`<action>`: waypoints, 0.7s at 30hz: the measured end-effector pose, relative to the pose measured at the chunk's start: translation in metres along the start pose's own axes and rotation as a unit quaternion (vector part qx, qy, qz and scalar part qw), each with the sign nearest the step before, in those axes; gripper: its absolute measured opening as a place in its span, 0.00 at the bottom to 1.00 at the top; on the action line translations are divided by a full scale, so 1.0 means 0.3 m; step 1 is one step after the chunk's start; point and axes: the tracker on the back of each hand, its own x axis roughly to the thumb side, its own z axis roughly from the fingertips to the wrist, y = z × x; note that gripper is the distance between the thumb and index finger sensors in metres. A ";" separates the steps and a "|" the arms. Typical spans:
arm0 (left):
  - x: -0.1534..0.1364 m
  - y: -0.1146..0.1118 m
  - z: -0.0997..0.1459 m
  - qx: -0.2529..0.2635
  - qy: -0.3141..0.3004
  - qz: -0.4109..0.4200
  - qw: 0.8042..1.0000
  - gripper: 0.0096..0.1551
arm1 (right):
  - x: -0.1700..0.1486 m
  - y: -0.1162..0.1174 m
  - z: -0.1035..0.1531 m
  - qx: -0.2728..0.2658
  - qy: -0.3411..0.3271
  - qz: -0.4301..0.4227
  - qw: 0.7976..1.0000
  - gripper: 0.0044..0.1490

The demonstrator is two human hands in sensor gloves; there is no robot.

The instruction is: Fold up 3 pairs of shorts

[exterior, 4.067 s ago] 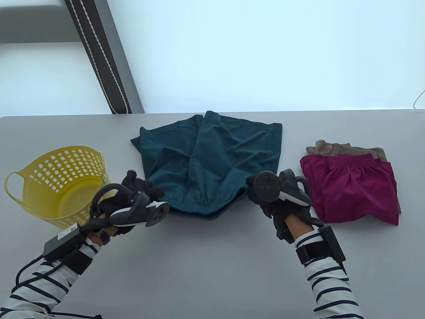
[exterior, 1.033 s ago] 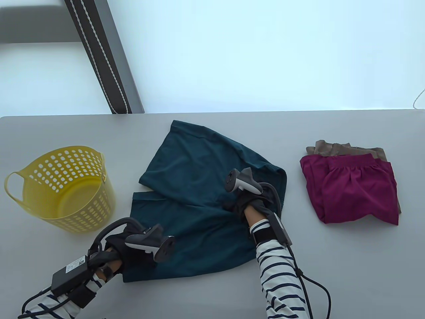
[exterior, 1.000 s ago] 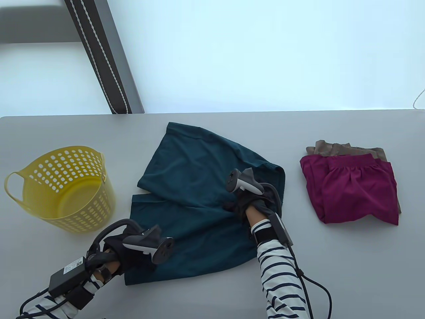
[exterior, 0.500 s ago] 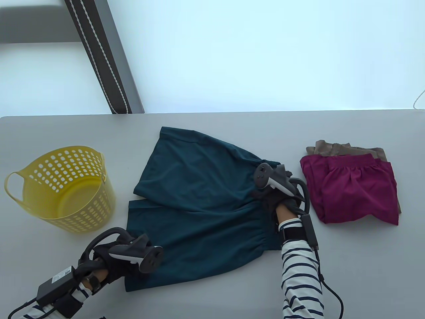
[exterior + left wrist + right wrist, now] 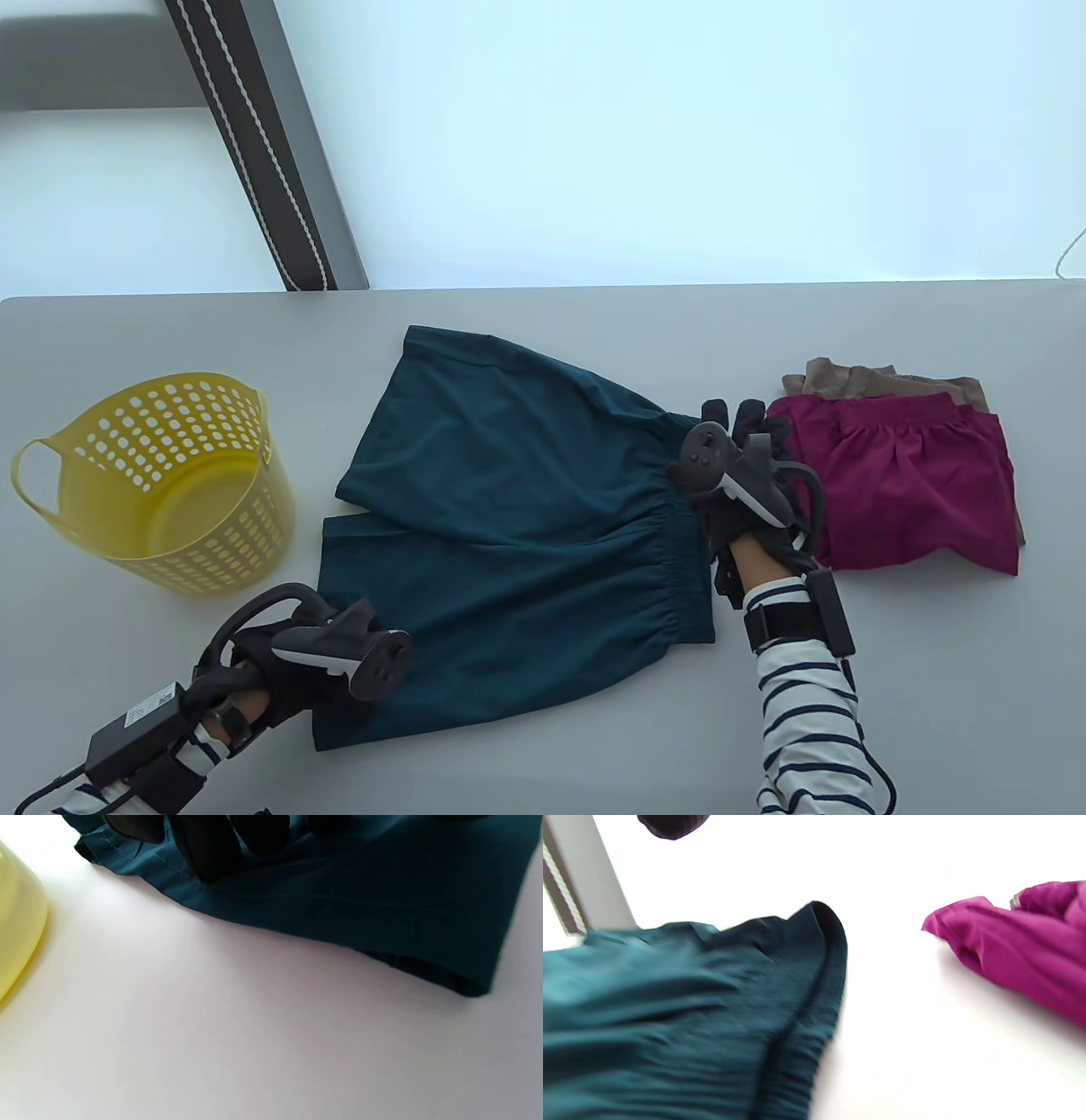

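**Teal shorts spread flat, ready for the fold**

Teal shorts (image 5: 509, 543) lay opened out across the middle of the grey surface (image 5: 891, 679), waistband toward the person's right and both legs reaching left toward the yellow basket (image 5: 161, 484), which stood apart from them. The left hand (image 5: 297, 671) rested on the near leg's hem corner; the left wrist view showed its fingers (image 5: 208, 849) lying on the cloth rather than curled round it, so that grip read as open and pressing, probably to pin the hem while the fabric was drawn taut. The right hand (image 5: 738, 492) sat at the far end of the waistband, fingers extended and holding nothing that could be seen, an open grip likely placed to smooth the elastic edge. Just beside it on the right lay the magenta shorts (image 5: 908, 484), folded on top of the tan shorts (image 5: 857, 378). Judging by that stack, two pairs were done and the teal pair was the last.
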 end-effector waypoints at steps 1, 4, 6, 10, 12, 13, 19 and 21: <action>-0.007 0.006 0.009 0.012 0.012 0.001 1.000 0.47 | 0.006 -0.019 0.025 -0.003 -0.018 -0.001 1.000 0.59; -0.047 0.049 0.078 0.090 0.075 -0.012 0.993 0.49 | 0.028 -0.065 0.131 -0.009 -0.083 0.033 0.996 0.61; -0.077 0.080 0.137 0.131 0.120 -0.012 0.984 0.50 | 0.047 -0.062 0.229 0.017 -0.141 0.080 0.987 0.62; -0.089 0.037 0.136 0.091 0.133 0.002 0.987 0.51 | 0.072 0.054 0.357 0.142 -0.202 0.103 0.964 0.62; -0.078 -0.013 0.098 0.039 0.133 -0.011 0.990 0.53 | 0.078 0.125 0.389 0.197 -0.214 0.117 0.950 0.61; -0.073 -0.042 0.076 0.013 0.137 -0.026 0.990 0.54 | 0.080 0.158 0.399 0.216 -0.218 0.126 0.943 0.60; -0.050 -0.140 0.023 0.019 0.164 -0.072 0.984 0.55 | 0.102 0.263 0.429 0.167 -0.228 0.200 0.938 0.48; -0.040 -0.135 0.025 0.030 0.155 -0.080 0.984 0.53 | 0.114 0.256 0.449 0.081 -0.249 0.224 0.939 0.41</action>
